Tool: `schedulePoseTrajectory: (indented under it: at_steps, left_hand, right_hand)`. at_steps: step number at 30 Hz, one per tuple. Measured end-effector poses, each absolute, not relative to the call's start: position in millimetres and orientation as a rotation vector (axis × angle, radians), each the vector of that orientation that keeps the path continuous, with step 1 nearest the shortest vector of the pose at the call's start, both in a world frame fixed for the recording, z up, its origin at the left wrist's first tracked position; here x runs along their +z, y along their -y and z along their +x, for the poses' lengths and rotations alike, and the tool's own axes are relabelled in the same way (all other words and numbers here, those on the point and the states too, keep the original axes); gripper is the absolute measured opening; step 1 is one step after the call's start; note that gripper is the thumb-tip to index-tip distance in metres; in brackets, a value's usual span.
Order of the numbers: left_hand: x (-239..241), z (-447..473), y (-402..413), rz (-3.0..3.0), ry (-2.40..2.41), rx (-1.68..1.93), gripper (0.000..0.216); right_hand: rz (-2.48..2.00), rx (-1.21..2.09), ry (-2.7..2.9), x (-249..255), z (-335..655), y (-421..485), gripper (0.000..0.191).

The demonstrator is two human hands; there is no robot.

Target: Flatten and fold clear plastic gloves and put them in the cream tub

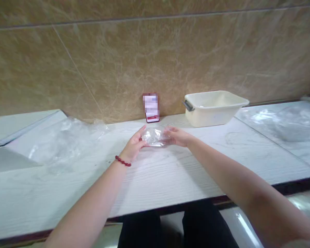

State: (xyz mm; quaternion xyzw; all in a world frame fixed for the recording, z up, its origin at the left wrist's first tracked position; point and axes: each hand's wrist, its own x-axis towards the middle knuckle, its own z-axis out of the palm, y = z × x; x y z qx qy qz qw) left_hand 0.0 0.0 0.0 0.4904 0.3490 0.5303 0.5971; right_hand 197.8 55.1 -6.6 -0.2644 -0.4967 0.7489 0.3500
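Observation:
A small clear plastic bag (pixel 155 136) lies crumpled on the white table (pixel 170 172), far out in front of me. My left hand (pixel 133 146), with a red bead bracelet at the wrist, grips the bag's left end with closed fingers. My right hand (pixel 178 136) pinches its right end. Both arms are stretched forward over the tabletop. What is inside the bag cannot be made out.
A cream plastic basin (pixel 214 107) stands at the back right against the brown tiled wall. A small red and white box (pixel 151 108) leans on the wall behind the bag. Loose clear plastic sheets lie at left (pixel 64 141) and far right (pixel 286 122).

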Motion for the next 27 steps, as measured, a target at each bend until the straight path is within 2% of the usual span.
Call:
schedulePoseTrajectory:
  at_steps: [7,9,13,18,24,27]
  left_hand:
    - [-4.2,0.0,-5.8,0.907,-0.951,1.24,0.072]
    - [-5.8,-0.7,-7.0,0.847,-0.913,1.211,0.061]
    - [-7.4,-0.1,-5.9,0.767,-0.794,1.1,0.022]
    - [-4.9,4.6,-1.8,0.717,-0.689,1.02,0.024]
    - [-4.7,11.0,-6.0,0.673,-0.799,1.339,0.021]
    - [-9.4,13.7,-8.8,0.763,-0.914,1.515,0.022]
  right_hand:
    - [-0.737,1.927,1.376,-2.8,196.0,-49.7,0.03]
    - [-0.747,1.912,1.391,-2.9,195.4,-49.9,0.031]
    - [-0.723,1.887,1.39,-2.2,194.3,-49.0,0.03]
    - [-0.728,1.84,1.392,-2.0,191.2,-48.2,0.028]
    - [-0.949,1.448,1.123,-6.5,178.4,-51.0,0.019]
    - [-0.922,1.511,0.935,-3.3,174.0,-46.0,0.008]
